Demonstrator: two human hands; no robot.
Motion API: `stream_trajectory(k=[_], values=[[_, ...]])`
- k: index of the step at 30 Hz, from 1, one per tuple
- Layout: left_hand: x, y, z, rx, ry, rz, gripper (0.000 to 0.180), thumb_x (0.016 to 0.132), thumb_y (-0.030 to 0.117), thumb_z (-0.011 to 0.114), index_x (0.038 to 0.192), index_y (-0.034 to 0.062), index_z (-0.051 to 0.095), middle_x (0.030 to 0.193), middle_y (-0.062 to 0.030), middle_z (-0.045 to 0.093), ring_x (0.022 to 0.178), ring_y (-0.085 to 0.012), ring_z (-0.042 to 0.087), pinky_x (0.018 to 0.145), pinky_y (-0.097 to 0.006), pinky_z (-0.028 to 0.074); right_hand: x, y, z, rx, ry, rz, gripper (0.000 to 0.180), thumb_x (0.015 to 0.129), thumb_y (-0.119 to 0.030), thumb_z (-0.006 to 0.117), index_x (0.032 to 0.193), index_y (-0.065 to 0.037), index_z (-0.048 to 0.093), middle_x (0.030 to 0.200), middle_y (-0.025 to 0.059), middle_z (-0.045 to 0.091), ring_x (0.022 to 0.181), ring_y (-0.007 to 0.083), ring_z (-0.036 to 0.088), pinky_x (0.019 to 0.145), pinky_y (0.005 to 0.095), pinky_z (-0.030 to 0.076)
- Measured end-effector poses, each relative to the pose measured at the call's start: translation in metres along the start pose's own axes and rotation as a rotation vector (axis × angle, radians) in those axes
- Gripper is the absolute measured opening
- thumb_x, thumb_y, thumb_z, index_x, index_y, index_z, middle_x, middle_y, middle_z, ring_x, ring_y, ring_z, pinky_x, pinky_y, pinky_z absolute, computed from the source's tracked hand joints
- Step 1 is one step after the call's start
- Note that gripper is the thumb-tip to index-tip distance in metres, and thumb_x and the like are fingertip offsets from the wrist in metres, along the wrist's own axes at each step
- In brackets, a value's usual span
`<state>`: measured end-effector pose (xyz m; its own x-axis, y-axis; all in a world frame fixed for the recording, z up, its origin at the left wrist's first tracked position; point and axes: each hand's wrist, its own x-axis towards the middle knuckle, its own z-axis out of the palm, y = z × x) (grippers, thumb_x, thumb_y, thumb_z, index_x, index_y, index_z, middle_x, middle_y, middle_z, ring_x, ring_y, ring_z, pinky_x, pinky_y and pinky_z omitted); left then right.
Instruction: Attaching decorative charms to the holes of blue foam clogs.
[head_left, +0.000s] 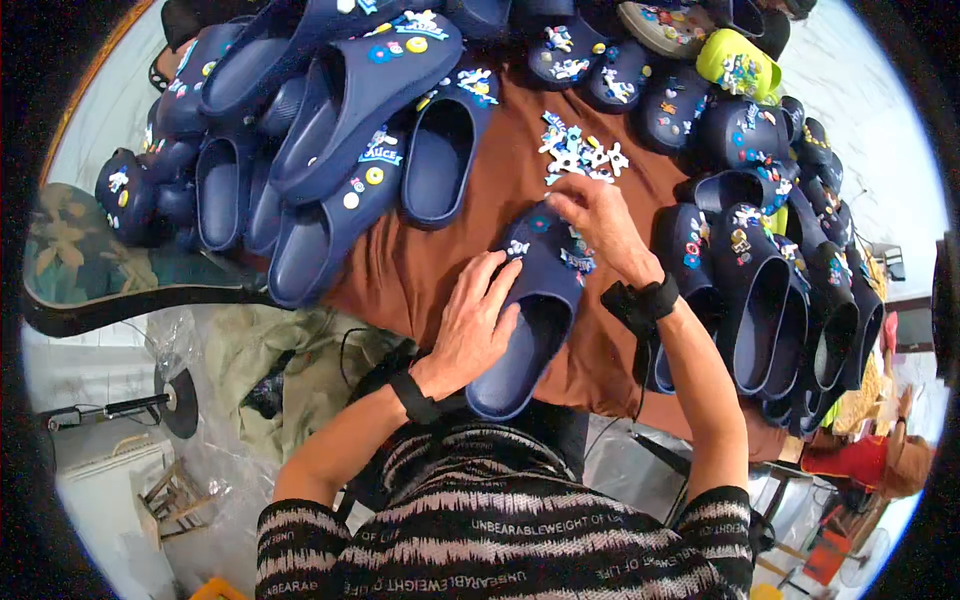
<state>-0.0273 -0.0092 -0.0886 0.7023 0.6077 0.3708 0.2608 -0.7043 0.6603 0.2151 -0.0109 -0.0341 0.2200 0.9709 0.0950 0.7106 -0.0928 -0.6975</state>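
A navy blue slip-on clog (pixel 543 265) lies before me, its toe pointing away and its open heel toward my body. Colourful charms (pixel 578 256) dot its upper. My left hand (pixel 475 318) grips the clog's left side, fingers on the upper and thumb by the foot opening. Over the toe, my right hand (pixel 603 222) has its fingers curled in and the thumb near the index finger. What those fingertips hold, if anything, cannot be made out. Just beyond the toe sits a loose pile of white, blue and yellow charms (pixel 580 152).
Navy clogs with charms (pixel 385 100) are heaped at the left, and more clogs (pixel 760 310) stand close along the right. A lime green clog (pixel 738 66) is at the far right. Brown cloth (pixel 375 290) covers the table. Another person in red (pixel 850 465) is at the right edge.
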Motion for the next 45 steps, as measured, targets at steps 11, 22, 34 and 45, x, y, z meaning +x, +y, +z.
stream_trajectory(k=[11,22,34,45], values=[[0.010,-0.004,0.002,-0.037,-0.083,0.024,0.054,0.081,-0.006,0.059,0.134,0.0001,0.049,0.133,-0.0190,0.051,0.127,-0.0395,0.047,0.109,-0.046,0.039,0.025,0.099,-0.001,-0.165,0.208,0.158,0.022,0.089,-0.022,0.067,0.098,-0.002,0.069,0.080,0.0171,0.072,0.079,0.0338,0.071,0.072,0.0450,0.053],[0.002,0.005,0.018,-0.174,0.050,-0.099,0.054,0.081,-0.012,0.052,0.134,-0.0032,0.048,0.139,-0.0219,0.044,0.134,-0.0388,0.041,0.115,-0.044,0.032,0.070,0.140,-0.013,-0.376,0.276,0.116,0.025,0.092,-0.010,0.050,0.107,-0.004,0.070,0.111,0.0213,0.066,0.107,0.0392,0.062,0.094,0.0444,0.048],[0.007,0.003,0.010,-0.017,0.045,-0.118,0.059,0.076,-0.013,0.057,0.134,-0.0011,0.048,0.138,-0.0219,0.045,0.132,-0.0400,0.043,0.114,-0.045,0.034,0.103,0.143,-0.017,-0.321,0.213,0.282,0.033,0.086,-0.028,0.068,0.115,-0.013,0.071,0.110,0.0183,0.071,0.106,0.0371,0.066,0.091,0.0472,0.051],[0.003,-0.004,0.009,-0.090,0.056,-0.104,0.058,0.077,-0.008,0.060,0.133,-0.0015,0.047,0.137,-0.0214,0.045,0.131,-0.0408,0.042,0.113,-0.048,0.033,0.092,0.120,-0.024,0.616,0.111,0.248,0.032,0.098,-0.025,0.062,0.120,-0.002,0.066,0.099,-0.0010,0.068,0.082,0.0102,0.061,0.072,0.0257,0.049]])
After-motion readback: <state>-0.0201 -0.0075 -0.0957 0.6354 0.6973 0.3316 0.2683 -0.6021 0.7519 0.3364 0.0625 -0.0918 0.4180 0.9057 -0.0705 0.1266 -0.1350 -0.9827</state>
